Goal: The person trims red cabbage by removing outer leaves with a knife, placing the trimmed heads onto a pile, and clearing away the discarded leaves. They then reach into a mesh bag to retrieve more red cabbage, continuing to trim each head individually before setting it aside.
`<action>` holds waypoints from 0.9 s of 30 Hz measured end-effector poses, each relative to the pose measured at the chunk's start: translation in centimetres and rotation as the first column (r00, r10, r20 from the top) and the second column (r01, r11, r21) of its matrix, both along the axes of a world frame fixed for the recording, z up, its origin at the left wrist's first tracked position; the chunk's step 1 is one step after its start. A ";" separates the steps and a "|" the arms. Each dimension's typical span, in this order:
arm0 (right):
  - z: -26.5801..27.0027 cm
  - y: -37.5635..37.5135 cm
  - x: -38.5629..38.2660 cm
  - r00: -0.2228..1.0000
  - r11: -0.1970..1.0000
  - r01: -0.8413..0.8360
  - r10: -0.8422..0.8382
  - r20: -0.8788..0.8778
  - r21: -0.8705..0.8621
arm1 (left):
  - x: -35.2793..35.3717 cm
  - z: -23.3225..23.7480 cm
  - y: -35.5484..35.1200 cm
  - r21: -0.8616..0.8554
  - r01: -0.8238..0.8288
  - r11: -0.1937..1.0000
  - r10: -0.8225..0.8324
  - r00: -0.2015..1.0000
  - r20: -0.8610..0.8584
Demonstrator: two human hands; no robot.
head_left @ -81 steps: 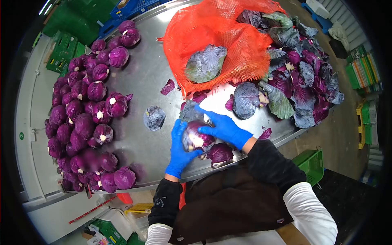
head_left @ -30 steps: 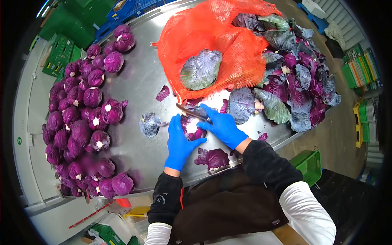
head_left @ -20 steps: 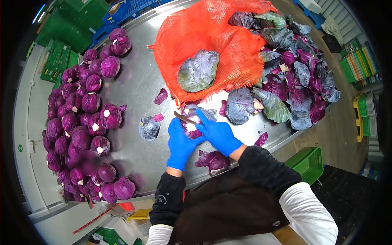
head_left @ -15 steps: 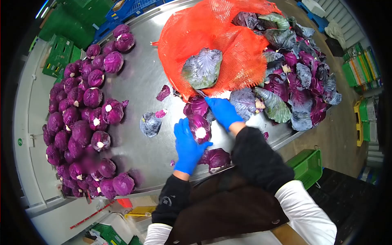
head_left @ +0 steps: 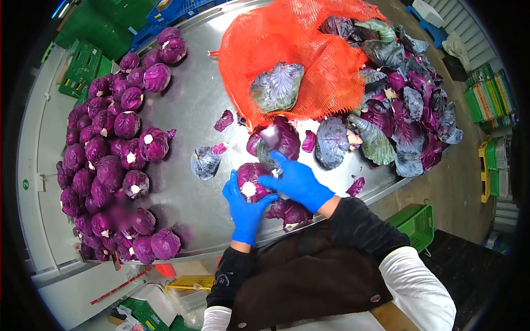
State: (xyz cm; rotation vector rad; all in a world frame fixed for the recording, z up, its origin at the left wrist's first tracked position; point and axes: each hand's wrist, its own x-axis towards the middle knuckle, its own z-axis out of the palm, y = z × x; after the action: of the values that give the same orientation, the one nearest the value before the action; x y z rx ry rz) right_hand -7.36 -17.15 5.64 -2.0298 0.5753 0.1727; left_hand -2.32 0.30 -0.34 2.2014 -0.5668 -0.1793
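My left hand [head_left: 243, 209] in a blue glove cups a red cabbage [head_left: 248, 177], whose pale cut stem faces up. From the right, my gloved right hand [head_left: 303, 186] reaches to the same cabbage, thumb against its side and fingers bent over a small pale thing I cannot make out. Just beyond the fingers is a dark greenish leaf [head_left: 266, 155]. More purple cabbage [head_left: 287, 140] lies behind, partly blurred, at the edge of an orange net sack [head_left: 326, 71]. Near my wrists are loose purple leaves [head_left: 290, 212].
Many red cabbages [head_left: 110, 172] crowd the left of the metal table [head_left: 193, 105]. A heap of outer leaves [head_left: 408, 110] covers its right end. One grey-purple leaf [head_left: 205, 163] lies mid-table. A green crate [head_left: 414, 226] stands beyond the right edge.
My right hand has come back from the net's edge to the cabbage in my left hand. That cabbage has shifted slightly left and turned. More purple cabbage shows by the net.
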 end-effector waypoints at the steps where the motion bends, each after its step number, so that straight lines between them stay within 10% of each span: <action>1: -1.1 0.7 -0.1 1.000 1.000 0.004 -0.004 -0.001 0.005 | 0.2 -0.5 0.0 -0.024 0.005 1.000 -0.005 1.000 0.017; 10: -4.4 -0.1 -1.1 0.973 0.952 -0.085 0.142 0.180 -0.295 | -0.4 0.3 -0.4 -0.020 0.071 0.997 -0.070 0.995 0.065; 16: -11.7 -4.0 -4.2 0.948 0.936 0.319 -0.311 0.074 -0.151 | -0.7 -2.0 3.9 -0.234 0.006 0.972 -0.028 0.996 -0.088; 20: -7.7 -4.9 -4.7 0.976 0.907 0.155 -0.201 -0.080 -0.391 | -0.7 -2.2 6.2 -0.329 -0.040 0.944 -0.072 0.945 -0.320; 27: -6.3 1.7 1.8 0.992 0.984 -0.120 0.123 -0.017 0.132 | -1.5 -1.8 4.8 -0.229 -0.062 0.971 0.002 0.967 -0.253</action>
State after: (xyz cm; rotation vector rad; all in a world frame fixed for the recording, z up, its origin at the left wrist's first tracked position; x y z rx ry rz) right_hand -5.56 -15.45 -0.63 -1.9375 0.4439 0.3014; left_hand -3.80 5.14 -2.10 1.9197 -0.3885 -0.3505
